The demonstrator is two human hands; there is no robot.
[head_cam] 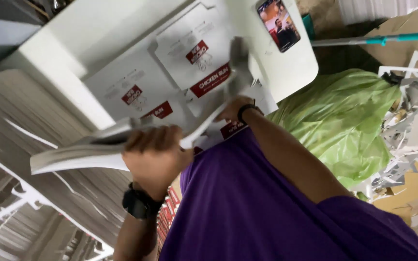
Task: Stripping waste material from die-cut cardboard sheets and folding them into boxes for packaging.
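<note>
White cardboard stack runs long-ways across both hands. Left hand clamps its middle; right hand, fingers hidden, grip unclear, touches the far end.

Bare-handed, both forearms uncovered. Chunky black wristwatch strapped around the wrist below the left hand; thin black band circling the wrist of the right hand. Purple short-sleeved shirt, plain and unmarked, sleeve hem ending above the right elbow.
</note>
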